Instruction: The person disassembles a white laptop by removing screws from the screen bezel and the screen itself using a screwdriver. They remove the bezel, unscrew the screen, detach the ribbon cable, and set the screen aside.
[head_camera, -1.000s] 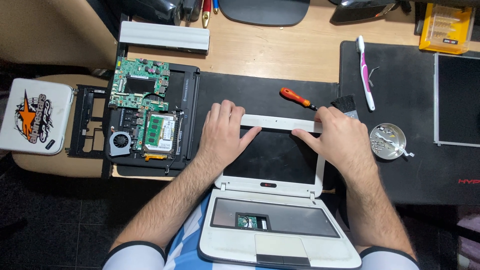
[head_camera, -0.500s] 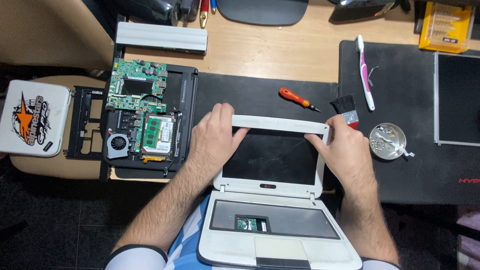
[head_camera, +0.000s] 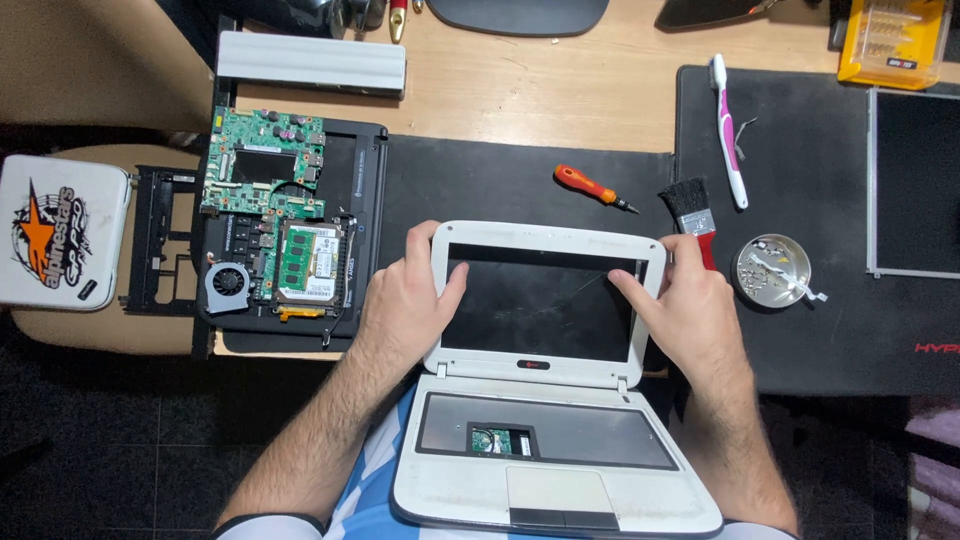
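Both hands grip the lid of the small white laptop (head_camera: 545, 400) in the lower centre of the frame: the left hand (head_camera: 405, 300) clasps its left bezel, the right hand (head_camera: 690, 305) its right, thumb on the cracked screen (head_camera: 540, 305). I judge the bezel is being worked loose; prying it evenly comes next.

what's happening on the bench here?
A person holds the screen lid of a small white laptop by its two sides, left hand on the left bezel, right hand on the right. The keyboard is out, showing the bay. The screen shows a crack. A stripped black laptop with its bare board lies to the left; a screwdriver, brush and screw dish sit right.
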